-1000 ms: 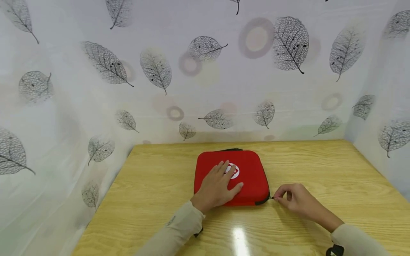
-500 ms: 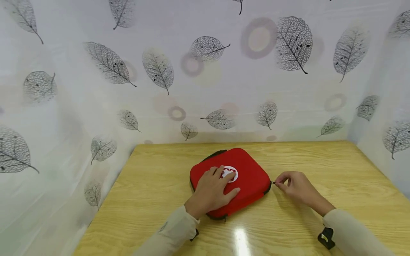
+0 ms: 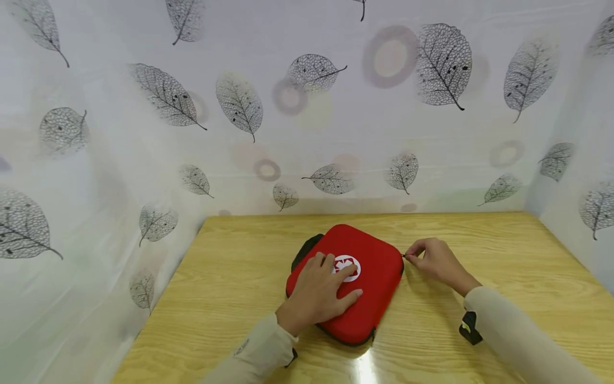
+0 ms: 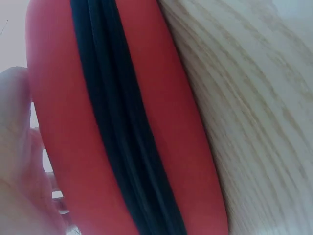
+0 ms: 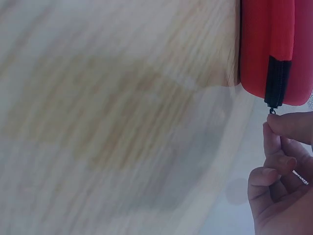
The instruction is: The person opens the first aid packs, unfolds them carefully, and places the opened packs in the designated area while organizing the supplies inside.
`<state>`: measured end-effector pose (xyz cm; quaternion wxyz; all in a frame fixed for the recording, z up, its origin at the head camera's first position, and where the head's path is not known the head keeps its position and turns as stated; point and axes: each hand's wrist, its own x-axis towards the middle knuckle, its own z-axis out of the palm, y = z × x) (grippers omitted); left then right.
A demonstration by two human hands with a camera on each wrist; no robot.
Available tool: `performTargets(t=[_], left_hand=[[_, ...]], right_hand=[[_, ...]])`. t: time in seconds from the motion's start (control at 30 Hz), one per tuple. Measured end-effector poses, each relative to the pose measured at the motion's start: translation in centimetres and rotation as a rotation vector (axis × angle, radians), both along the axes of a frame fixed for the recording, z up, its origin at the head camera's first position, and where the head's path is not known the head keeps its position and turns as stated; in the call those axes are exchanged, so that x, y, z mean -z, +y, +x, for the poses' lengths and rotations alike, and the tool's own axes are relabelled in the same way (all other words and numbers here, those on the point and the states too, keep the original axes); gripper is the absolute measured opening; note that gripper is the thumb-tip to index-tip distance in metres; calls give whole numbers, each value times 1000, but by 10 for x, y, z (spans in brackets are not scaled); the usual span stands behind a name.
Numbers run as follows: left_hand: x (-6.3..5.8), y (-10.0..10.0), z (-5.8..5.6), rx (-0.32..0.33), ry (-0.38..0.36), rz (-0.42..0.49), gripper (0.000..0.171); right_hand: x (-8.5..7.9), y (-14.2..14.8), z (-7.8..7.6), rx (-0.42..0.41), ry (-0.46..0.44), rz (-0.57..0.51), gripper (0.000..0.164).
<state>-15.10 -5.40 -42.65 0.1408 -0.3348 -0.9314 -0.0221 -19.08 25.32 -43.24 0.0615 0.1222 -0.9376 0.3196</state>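
A red zippered hard case [image 3: 374,304] with a round white emblem [image 3: 346,262] lies turned at an angle on the table. My left hand [image 3: 314,293] rests on its lid with the fingers spread, some of them over the emblem. At the case's right corner, thumb and forefinger of my right hand [image 3: 438,264] pinch the small zipper pull [image 5: 272,111]. The other fingers of that hand are loosely curled. In the left wrist view a black zipper band [image 4: 122,112] runs along the case's side, with its two edges together. A black handle [image 3: 305,252] shows at the back left.
The wooden table [image 3: 230,266] extends on all sides of the case. Behind it and at both sides hangs a pale curtain [image 3: 307,133] printed with leaves. Black straps [image 3: 470,328] sit at the wrists, and light glares near the table's front.
The case has turned counter-clockwise under my left hand, its handle swinging from the back to the back left. My right hand has moved away from me, still pinching the zipper pull.
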Motion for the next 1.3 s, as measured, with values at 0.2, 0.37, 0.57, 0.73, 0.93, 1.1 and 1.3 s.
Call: performTargets(t=[0.2, 0.37, 0.57, 0.73, 0.93, 1.1, 1.3], left_hand=[[0, 3, 3, 27, 5, -1, 49], [1, 6, 4, 35, -12, -15, 53], [4, 7, 1, 137, -129, 53, 59], [8, 6, -1, 143, -265, 88, 65], [8, 5, 1, 91, -275, 100, 64], [9, 8, 0, 69, -264, 91, 64], [10, 10, 1, 51, -274, 80, 64]], right_hand=[[0, -2, -14, -9, -15, -1, 5], [1, -3, -25, -21, -44, -12, 7], [2, -2, -33, -36, -38, -39, 6], [3, -2, -35, -41, -42, -31, 6], [0, -7, -31, -68, -15, 30, 6], [-2, -8, -26, -63, 8, 67, 5], [-2, -5, -16, -53, -7, 65, 6]])
